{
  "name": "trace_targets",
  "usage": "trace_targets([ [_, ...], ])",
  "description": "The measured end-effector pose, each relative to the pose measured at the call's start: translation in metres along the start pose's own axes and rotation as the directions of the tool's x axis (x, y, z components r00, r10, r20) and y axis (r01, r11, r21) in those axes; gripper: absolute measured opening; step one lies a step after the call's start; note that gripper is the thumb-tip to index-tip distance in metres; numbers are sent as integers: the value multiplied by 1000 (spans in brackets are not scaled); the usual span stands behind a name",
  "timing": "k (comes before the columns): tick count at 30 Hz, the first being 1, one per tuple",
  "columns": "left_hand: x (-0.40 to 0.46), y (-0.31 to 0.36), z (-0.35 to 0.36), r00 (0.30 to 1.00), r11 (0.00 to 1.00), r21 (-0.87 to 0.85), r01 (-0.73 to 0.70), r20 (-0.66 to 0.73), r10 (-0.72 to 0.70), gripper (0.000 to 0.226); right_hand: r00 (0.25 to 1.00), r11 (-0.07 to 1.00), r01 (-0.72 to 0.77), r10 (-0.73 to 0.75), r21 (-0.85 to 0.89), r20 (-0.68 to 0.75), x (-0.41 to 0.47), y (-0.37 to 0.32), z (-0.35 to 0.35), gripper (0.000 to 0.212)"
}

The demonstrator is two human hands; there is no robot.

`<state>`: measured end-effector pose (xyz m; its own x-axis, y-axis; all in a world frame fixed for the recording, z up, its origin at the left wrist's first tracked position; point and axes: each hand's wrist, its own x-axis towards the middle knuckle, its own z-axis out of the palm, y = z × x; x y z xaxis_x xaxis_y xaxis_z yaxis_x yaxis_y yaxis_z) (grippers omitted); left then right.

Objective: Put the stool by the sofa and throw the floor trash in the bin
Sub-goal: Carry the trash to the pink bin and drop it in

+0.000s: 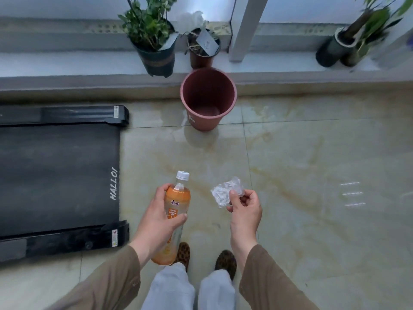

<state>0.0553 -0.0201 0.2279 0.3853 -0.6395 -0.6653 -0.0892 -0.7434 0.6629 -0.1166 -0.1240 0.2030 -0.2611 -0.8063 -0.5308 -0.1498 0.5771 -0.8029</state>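
- Orange-labelled clear plastic bottle with a white screw cap (176, 211): we see it gripped around its middle by the left hand (159, 217), thumb on one side and fingers wrapped over the label.
- Its long axis runs near-vertical in the head view, cap pointing away from us toward the reddish-brown plastic bin (208, 98), base down near our leopard-print slippers (184, 253).
- The bottle's label carries a small red brand mark with white characters we cannot read and a large white Chinese character below it, partly covered by the fingers.
- Crumpled clear plastic wrapper (226, 192): the right hand (244, 208) pinches its lower corner between thumb and forefinger, the remaining fingers curled in; the wrapper stands up above the hand, just beside the bottle but not touching it.
- The bin stands upright on the glossy beige tiled floor (301, 164), against the foot of the grey window ledge (67, 70), mouth open toward us; a small white marking on its outer wall is too small to read.
- Both hands hover above the floor, well short of the bin.
- The black treadmill (58, 175) lies along the floor's left edge; white lettering on its belt reads "HALLO!".
- Potted green plants (154, 41) sit on the ledge behind the bin, two bearing paper tags we cannot read.
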Motion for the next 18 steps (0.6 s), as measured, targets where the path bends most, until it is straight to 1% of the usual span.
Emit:
trace_targets([
  [4, 45, 41, 5, 999, 1000, -25, 15, -47, -16, 80, 999, 999, 34, -34, -9, 27, 53, -36, 13, 19],
  [8, 90, 84, 12, 994, 998, -63, 17, -107, -23, 82, 993, 997, 72, -70, -17, 91, 110, -77, 35, 22],
  [13, 143, 136, 15, 982, 993, -115, 1, -186, -22, 81, 970, 987, 150, -135, -61, 200, 173, -128, 66, 16],
  [16, 173, 158, 14, 974, 992, -123, -12, -227, -16, 77, 959, 982, 172, -150, -76, 239, 206, -147, 87, 15],
  [18, 192, 170, 13, 974, 991, -137, -7, -226, -25, 78, 956, 980, 176, -149, -89, 253, 226, -157, 105, 16],
])
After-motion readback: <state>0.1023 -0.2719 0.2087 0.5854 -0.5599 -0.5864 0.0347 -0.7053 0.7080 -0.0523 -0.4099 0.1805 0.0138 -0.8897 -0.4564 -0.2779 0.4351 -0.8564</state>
